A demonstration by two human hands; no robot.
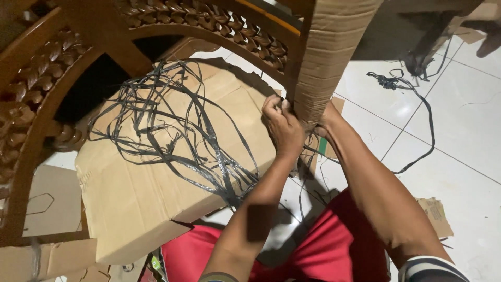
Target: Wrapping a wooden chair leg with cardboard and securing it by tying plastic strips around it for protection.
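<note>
From the head view, your left hand (282,125) is clenched on the lower edge of the cardboard wrap (334,57) that covers the wooden furniture leg, just above the white tile floor (459,130). Your right hand (322,124) goes behind the wrap; whether its fingers grasp it, I cannot tell. You seem to be fixing the wrap in place. The next move likely needs the black plastic strings (172,130), lying on the flat cardboard sheet (135,198) beside you.
</note>
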